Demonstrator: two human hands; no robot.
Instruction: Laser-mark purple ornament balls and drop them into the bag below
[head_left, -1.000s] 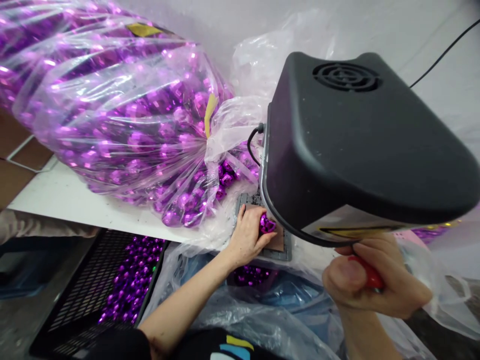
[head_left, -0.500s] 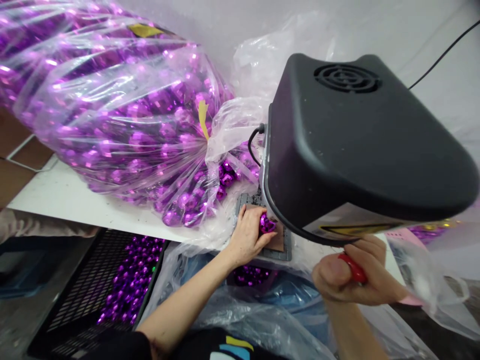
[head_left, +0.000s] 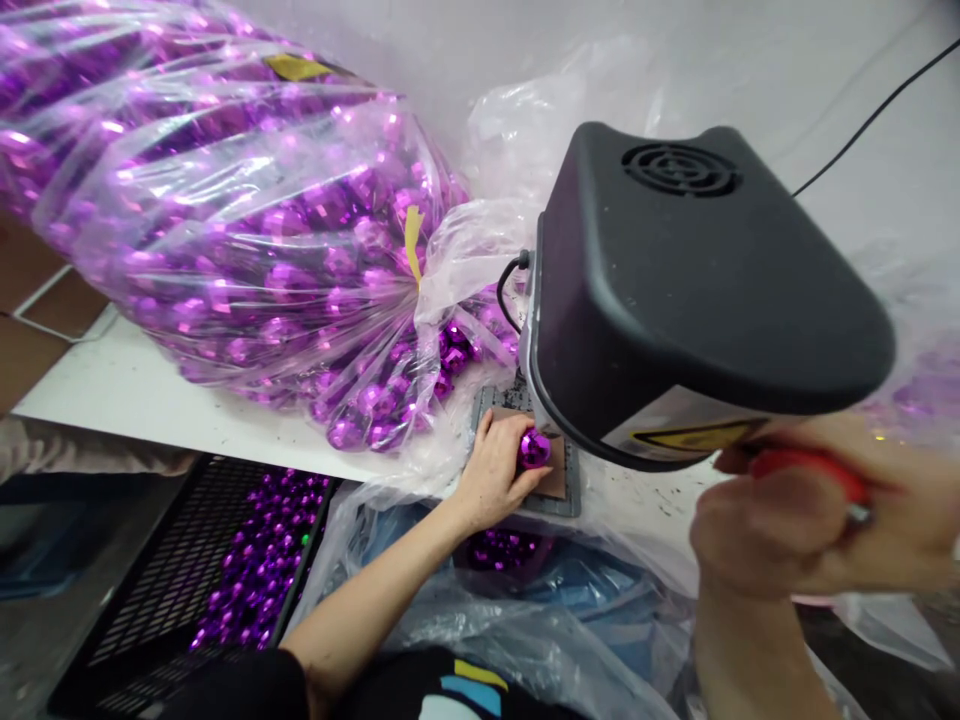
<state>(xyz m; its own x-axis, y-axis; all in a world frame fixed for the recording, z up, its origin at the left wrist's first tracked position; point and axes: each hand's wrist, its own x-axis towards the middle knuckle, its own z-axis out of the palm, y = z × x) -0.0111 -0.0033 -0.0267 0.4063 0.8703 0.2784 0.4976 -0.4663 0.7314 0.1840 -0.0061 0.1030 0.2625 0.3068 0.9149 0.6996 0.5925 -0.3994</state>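
Note:
My left hand (head_left: 499, 475) holds a shiny purple faceted ball (head_left: 534, 449) between thumb and fingers. The ball is over a brown pad (head_left: 553, 481) on a grey metal base plate (head_left: 571, 492), below a black machine head (head_left: 690, 290). On the right, my right hand (head_left: 817, 510), blurred, is closed around a red handle (head_left: 814, 468) beside the machine's lower right edge. The handle's far end is hidden by my fingers.
A large clear bag of purple balls (head_left: 247, 230) lies on the white table (head_left: 150, 385) at left, tied with yellow. Below it stands a black crate (head_left: 150, 590) holding small purple pieces. Clear plastic sheeting (head_left: 480, 640) hangs along the table's front edge.
My right hand has moved right and slightly up with the red handle. The machine head looks smaller and tipped back a little. My left hand and the ball have hardly moved.

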